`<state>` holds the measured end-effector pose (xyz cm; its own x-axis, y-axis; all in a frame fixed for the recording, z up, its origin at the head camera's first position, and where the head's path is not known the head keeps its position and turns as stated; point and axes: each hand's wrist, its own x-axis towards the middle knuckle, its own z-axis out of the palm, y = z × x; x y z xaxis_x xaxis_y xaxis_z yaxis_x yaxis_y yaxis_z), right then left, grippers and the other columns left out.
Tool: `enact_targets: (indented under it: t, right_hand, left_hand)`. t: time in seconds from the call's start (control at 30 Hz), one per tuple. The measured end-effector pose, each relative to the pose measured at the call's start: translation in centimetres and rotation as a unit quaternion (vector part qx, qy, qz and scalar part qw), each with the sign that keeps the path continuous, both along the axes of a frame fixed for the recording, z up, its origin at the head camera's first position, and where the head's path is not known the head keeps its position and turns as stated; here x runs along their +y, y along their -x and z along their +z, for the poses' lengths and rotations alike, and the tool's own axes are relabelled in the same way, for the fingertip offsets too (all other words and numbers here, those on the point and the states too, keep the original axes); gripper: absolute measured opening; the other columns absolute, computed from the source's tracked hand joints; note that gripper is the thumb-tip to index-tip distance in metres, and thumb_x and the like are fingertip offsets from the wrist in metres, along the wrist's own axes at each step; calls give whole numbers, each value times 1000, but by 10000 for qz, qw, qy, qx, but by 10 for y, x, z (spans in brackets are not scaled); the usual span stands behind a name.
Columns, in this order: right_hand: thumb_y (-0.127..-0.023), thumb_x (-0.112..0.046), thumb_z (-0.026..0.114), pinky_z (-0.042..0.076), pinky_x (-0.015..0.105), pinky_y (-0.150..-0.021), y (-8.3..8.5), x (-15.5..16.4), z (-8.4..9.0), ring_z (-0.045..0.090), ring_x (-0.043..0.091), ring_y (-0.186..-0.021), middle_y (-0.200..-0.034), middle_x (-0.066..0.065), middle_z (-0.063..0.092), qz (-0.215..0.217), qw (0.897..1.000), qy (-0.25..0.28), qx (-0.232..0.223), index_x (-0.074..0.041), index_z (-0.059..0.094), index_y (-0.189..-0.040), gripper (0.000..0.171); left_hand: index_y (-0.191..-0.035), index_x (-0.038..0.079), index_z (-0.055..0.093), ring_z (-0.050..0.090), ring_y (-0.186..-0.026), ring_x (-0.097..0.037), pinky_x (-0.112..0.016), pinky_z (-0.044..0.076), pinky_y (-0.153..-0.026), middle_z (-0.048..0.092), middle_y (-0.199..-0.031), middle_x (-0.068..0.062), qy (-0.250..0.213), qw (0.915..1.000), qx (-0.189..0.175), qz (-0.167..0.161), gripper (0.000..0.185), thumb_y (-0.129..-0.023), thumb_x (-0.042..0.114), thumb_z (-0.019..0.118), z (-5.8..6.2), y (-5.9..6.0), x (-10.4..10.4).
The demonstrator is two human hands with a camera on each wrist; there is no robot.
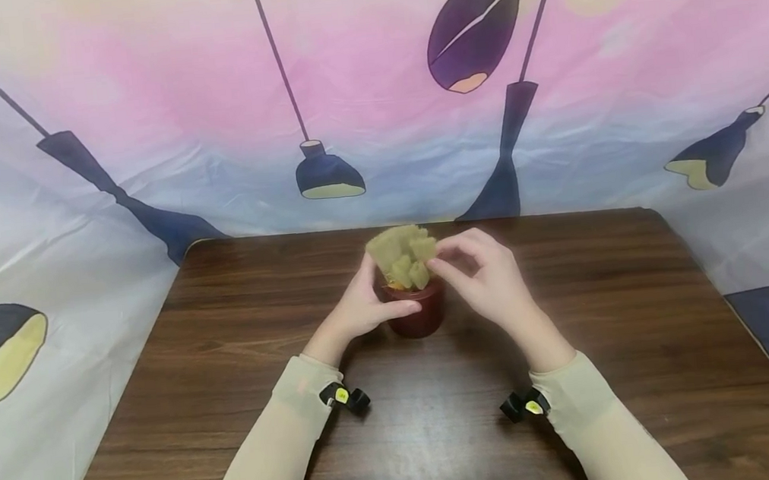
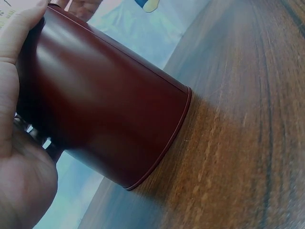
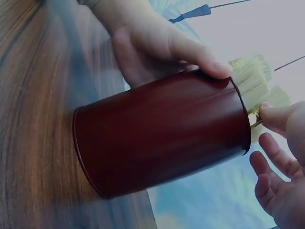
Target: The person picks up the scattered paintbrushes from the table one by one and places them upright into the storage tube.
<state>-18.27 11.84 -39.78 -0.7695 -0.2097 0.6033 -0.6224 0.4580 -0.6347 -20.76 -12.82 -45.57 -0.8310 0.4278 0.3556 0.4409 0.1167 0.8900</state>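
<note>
A dark red cylindrical brush holder (image 1: pixel 419 317) is at the far middle of the table, with several pale-bristled brushes (image 1: pixel 392 248) sticking up out of its mouth. My left hand (image 1: pixel 361 303) grips the holder near its rim from the left, thumb across the front; the left wrist view shows the holder's smooth side (image 2: pixel 105 95) close up. From the right, my right hand (image 1: pixel 486 273) pinches one brush between thumb and forefinger just above the rim. Its other fingers are loosely bent in the right wrist view. The brush handles are hidden inside the holder.
The brown wood-grain table (image 1: pixel 242 336) reaches back to a hanging cloth (image 1: pixel 235 184) printed with dark lamps. Small black wrist cameras sit on both of my sleeved forearms.
</note>
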Motion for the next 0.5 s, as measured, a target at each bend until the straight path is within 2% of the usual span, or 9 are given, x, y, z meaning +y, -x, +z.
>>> enact_targets:
  t: [0.1, 0.23, 0.33, 0.5]
  right_hand:
    - [-94, -12, 88, 62, 39, -84, 0, 2, -1, 72, 26, -98, -103, 2, 74, 44, 9999, -125, 12, -11, 83, -107, 14]
    - [-96, -14, 86, 62, 47, -85, 2, 2, 0, 71, 21, -100, -106, 3, 75, 116, 9997, -204, -25, -11, 83, -109, 13]
    - [-97, -15, 85, 61, 51, -86, 5, 3, -3, 71, 22, -101, -106, 2, 75, 146, 9995, -261, -98, -11, 82, -111, 15]
    - [-95, -14, 86, 58, 51, -89, 8, 20, -3, 72, 23, -103, -106, 2, 73, 213, 9983, -482, -239, -11, 77, -121, 27]
  left_hand:
    - [-168, 21, 32, 45, -149, -26, -55, 30, -127, 44, -167, -4, -172, 9997, 141, -123, 112, -78, 19, 98, 0, 2, 1]
    - [-168, 21, 32, 46, -149, -26, -54, 31, -127, 44, -168, -4, -233, 9994, 202, -159, 112, -79, 25, 99, -1, 4, 0]
    - [-167, 23, 33, 45, -149, -23, -51, 31, -127, 45, -166, -2, -121, 9998, 118, -40, 111, -80, 34, 99, -1, 3, -1]
    - [-168, 26, 32, 46, -148, -24, -55, 34, -126, 45, -163, -3, 33, 9998, -191, 2, 111, -80, 33, 99, -1, 1, 0]
